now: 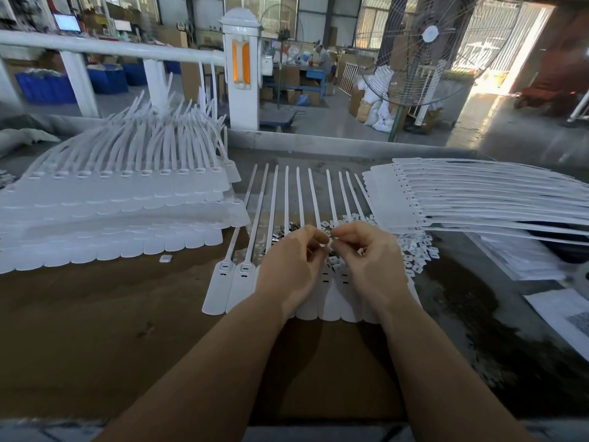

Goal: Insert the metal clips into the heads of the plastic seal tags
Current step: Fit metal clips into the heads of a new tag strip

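Fingers (322, 239) of both hands pinch a small piece above the seal tags (242, 282).

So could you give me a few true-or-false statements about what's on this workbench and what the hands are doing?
1. Both hands meet over the row of seal tags lying flat on the table. True.
2. The left hand rests flat and open on the table. False: its fingers are curled, pinching a small piece against the right hand.
3. A big stack of tags sits to the left of the hands. True.
4. The loose small white pieces are heaped left of the hands. False: they lie to the right.
5. A standing fan is beyond the table. True.
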Tool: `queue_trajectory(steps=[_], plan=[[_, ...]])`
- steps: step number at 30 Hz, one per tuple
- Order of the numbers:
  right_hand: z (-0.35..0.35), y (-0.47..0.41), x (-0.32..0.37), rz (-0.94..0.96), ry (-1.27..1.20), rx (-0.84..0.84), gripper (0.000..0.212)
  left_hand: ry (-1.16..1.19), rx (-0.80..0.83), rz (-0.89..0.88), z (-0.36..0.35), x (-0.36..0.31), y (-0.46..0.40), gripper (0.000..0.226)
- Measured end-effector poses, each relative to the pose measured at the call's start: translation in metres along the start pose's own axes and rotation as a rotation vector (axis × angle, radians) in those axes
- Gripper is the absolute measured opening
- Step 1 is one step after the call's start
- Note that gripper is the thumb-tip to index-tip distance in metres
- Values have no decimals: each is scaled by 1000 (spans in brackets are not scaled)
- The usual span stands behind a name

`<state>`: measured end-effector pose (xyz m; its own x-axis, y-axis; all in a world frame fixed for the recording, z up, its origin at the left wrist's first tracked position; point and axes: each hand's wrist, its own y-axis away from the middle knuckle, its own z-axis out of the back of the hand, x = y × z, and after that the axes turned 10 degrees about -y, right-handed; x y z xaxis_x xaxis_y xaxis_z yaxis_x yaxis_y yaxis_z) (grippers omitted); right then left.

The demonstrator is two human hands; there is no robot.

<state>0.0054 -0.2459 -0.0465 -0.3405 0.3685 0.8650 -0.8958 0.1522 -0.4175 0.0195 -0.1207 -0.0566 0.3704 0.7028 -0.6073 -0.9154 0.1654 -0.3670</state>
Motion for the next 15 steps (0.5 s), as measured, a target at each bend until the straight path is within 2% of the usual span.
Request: queue_trajectory(steps=[5, 8, 10, 13, 15], plan=[[1, 1, -1, 70, 6, 68, 16, 56, -23, 43, 1, 1, -2, 13], [0, 1, 1, 43, -2, 30, 13, 68, -18, 61, 1, 2, -2, 13], [3, 1, 1, 5, -23, -116, 12, 67, -17, 63, 1, 2, -2, 13], [11, 0, 0, -53, 68, -456, 12, 38, -11, 44, 2, 2, -1, 17], [15, -1, -2, -150, 103, -580, 15, 19, -4, 32, 3, 1, -1, 19]])
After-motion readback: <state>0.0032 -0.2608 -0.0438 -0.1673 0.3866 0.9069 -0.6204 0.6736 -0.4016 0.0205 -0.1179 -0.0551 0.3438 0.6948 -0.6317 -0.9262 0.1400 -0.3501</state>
